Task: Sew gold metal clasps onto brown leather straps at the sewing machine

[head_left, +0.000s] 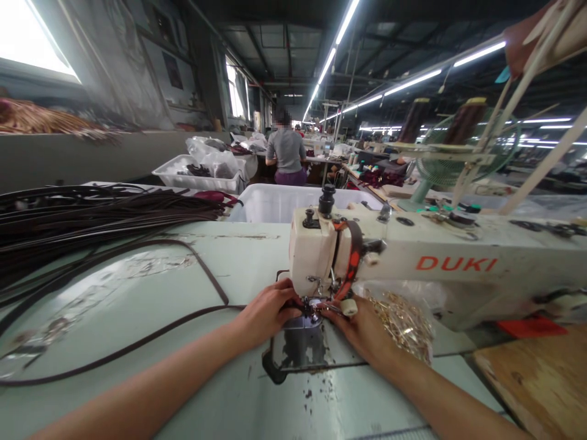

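Observation:
My left hand (270, 310) is closed on a thin dark strap (178, 321), its fingertips just left of the presser foot of a white sewing machine (394, 244). The strap curves back from this hand over the pale green tabletop (151, 397). Just right of the needle area, my right hand (362, 327) has its fingers pinched together by a small shiny metal piece (328, 307). Whether that piece joins the strap is too small to tell. Both hands rest close to the metal needle plate (300, 348).
Many dark straps (92, 214) lie heaped at the left. A clear bag of gold-coloured metal pieces (403, 321) sits under the machine arm. White bins (275, 195) stand behind the table. A person (287, 153) sits farther back. At right are thread cones (465, 119) and a wooden board (541, 379).

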{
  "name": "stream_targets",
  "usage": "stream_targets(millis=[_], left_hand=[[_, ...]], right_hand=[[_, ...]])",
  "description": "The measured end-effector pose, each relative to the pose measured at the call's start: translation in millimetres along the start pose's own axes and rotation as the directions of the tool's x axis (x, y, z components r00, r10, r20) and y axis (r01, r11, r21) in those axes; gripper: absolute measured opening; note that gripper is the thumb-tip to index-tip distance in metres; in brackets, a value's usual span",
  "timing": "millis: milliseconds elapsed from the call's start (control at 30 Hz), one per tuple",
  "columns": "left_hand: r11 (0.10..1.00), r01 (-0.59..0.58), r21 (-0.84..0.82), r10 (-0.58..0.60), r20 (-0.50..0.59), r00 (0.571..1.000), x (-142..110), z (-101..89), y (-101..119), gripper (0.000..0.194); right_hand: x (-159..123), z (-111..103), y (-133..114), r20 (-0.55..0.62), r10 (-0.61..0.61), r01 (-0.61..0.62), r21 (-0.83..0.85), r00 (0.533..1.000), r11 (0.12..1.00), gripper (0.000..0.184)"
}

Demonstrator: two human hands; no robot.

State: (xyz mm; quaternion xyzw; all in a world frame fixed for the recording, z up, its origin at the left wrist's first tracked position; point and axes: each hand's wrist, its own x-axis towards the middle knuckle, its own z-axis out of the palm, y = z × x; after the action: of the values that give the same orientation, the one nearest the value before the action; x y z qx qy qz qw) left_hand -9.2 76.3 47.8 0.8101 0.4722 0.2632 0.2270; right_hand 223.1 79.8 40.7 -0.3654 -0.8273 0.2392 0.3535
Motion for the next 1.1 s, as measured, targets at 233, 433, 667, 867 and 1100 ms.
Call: stream_targets(millis=[233, 433, 667, 867, 1100], left_hand=[[0.999, -0.032, -0.007, 0.032, 0.007, 0.999, 2, 0.0, -5, 0.006], [0.999, -0.032, -0.014, 0.033, 0.003, 0.999, 2, 1.0, -5, 0.007], [0.999, -0.038, -0.006, 0.038, 0.008, 0.999, 2, -0.3, -3, 0.006], [1.000, -0.013, 0.004, 0.013, 0.002, 1.000, 1, -1.3, -7, 0.008], [0.997, 0.058, 0.058, -0.067, 0.161, 0.985, -33, -13.3, 39, 0.023]], right_hand=[[1, 0, 0, -0.033, -0.011, 0.012, 0.026, 0.999, 1.000, 0.014], [2, -1, -2, -0.019, -0.004, 0.004, 0.020, 1.000, 1.000, 0.017], [2, -2, -1, 0.006, 0.001, 0.000, -0.037, 1.000, 0.999, 0.020], [6, -7, 0, 0.078, 0.041, -0.026, -0.182, 0.996, 0.983, 0.014], [7, 8, -9, -0.026, 0.147, -0.144, -0.424, 0.989, 0.894, 0.030]])
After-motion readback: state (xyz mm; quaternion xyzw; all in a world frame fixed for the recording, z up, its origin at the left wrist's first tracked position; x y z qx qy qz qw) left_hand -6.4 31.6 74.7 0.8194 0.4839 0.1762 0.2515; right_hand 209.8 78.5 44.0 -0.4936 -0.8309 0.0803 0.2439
